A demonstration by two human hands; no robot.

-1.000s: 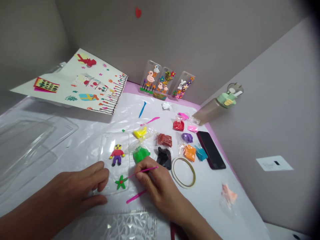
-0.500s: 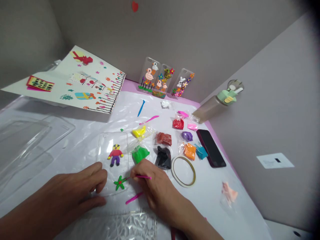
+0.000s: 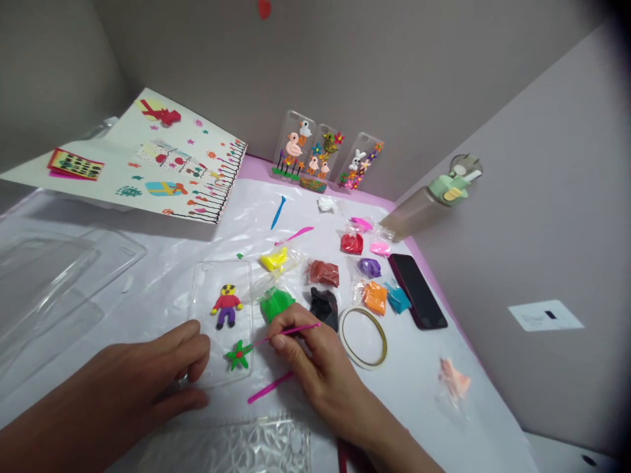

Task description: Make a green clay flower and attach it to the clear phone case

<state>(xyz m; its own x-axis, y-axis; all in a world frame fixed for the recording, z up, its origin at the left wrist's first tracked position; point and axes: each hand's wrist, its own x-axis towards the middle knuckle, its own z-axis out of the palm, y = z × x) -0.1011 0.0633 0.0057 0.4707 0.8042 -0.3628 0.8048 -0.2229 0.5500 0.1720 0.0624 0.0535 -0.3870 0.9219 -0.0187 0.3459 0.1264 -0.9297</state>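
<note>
Your right hand [image 3: 315, 368] pinches a thin pink tool [image 3: 286, 333], its tip touching the green clay star [image 3: 237, 355] on the clear phone case [image 3: 221, 315]. Your left hand [image 3: 148, 381] rests flat, fingers spread, on the case's near-left edge on the worktop [image 3: 197, 223].

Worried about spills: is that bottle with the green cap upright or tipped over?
Tipped. The bottle leans slanted against the right wall, its green cap raised, apparently closed.

A thin pink tool [image 3: 290, 333] is pinched by the right hand [image 3: 315, 368], tip on a green clay star [image 3: 238, 355]; the clear phone case [image 3: 221, 315] is pressed down by the left hand [image 3: 148, 381].
</note>
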